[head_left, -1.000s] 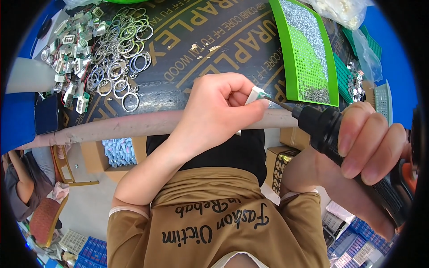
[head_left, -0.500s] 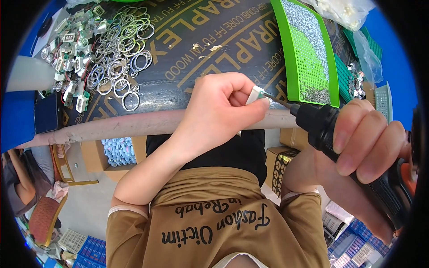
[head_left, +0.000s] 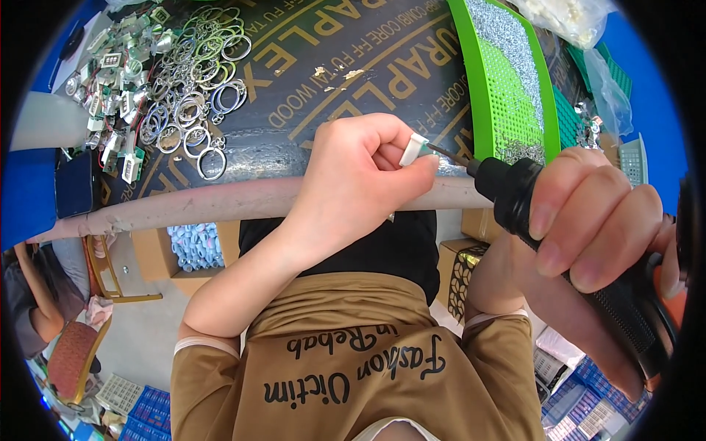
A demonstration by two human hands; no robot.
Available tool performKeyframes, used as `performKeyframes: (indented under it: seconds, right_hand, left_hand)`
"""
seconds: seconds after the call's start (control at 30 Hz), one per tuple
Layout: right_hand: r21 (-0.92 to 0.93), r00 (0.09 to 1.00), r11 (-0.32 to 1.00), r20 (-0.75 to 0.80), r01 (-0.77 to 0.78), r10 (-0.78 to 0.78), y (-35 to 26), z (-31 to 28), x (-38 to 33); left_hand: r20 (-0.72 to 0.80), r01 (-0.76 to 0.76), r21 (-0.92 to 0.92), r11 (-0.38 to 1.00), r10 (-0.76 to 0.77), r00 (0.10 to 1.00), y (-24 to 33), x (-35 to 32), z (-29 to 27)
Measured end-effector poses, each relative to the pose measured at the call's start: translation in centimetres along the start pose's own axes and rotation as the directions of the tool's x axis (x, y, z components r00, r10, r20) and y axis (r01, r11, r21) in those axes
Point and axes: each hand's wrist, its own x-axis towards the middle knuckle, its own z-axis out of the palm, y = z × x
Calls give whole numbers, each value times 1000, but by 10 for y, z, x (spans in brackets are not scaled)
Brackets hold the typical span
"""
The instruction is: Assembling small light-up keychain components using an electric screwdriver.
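1. I see the left hand curled tight, fingers pinched shut on a small white part, held over the worktop front edge, approx mid-frame.
2. White part tilts up-right; its long axis runs diagonal.
3. Thin metal tip of the black tool meets the part from the right; tool's long axis runs lower-right to upper-left, tip pointing left.
4. Right hand wrapped closed round the tool barrel, fingers on top.
5. Left forearm rises from lower-left w/ wrist bent; right forearm comes in from lower-right.
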Motion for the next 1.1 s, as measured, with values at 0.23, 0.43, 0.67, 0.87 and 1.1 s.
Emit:
performKeyframes:
  seconds: [0.23,0.43,0.67,0.87,1.1]
  right_hand:
    - [5,964,978,-175,206,-202,20,20,-8]
    - [230,820,877,-509,422,-261,12,20,1]
    - [215,877,963,-479,163,-41,42,-80,-8]
    - [153,751,987,-657,52,63,101,-92,0]
    - [-98,631,995,-770,30,-95,88,-57,23]
  left_hand:
    - [1,-5,84,996,5,1000,4,1,-3]
    - [-30,-35,96,995,38,999,6,4,0]
    - [-21,36,-170,985,-40,999,5,6,0]
    - [-6,86,-228,970,-90,996,9,5,-3]
    - [-8,96,-213,972,-100,995,8,6,-4]
